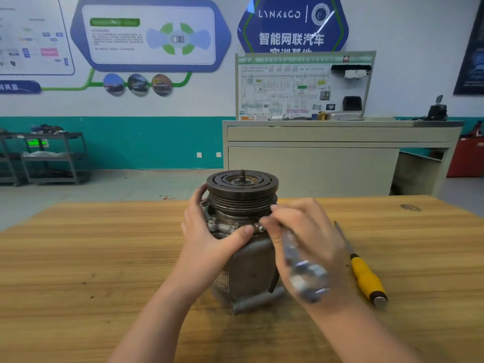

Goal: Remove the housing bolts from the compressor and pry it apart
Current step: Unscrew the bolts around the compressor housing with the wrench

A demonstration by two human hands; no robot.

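A wooden table (104, 252) carries the work, and on it, right of the right forearm, lies a yellow-handled screwdriver (365, 277) with its shaft pointing away from the person; it is apart from both hands. Beyond the table stands a grey cabinet (314, 163) bearing a wiring-diagram board (301, 87), a dark shelf cart (52, 158) stands at the far left against the teal-and-white wall, and a blue sign (292, 24) hangs above the board. The compressor (243, 260) stands upright near the middle of the table, its grooved pulley (242, 191) on top and its flange just below. The left hand (209, 231) wraps round the compressor's left side, fingers behind the pulley and thumb laid across the front of the flange, holding the body. The right hand (306, 231) is just beside the compressor's right side, its fingers curled round a silvery tool (301, 268) whose far end reaches the flange at a housing bolt (260, 228), right beside the left thumb tip. At least 3 more bolt heads show on the flange further left. The tool is badly blurred, so its kind and whether its tip sits on the bolt cannot be told. The right hand hides the compressor's right flank, and both forearms are cut off by the lower edge.
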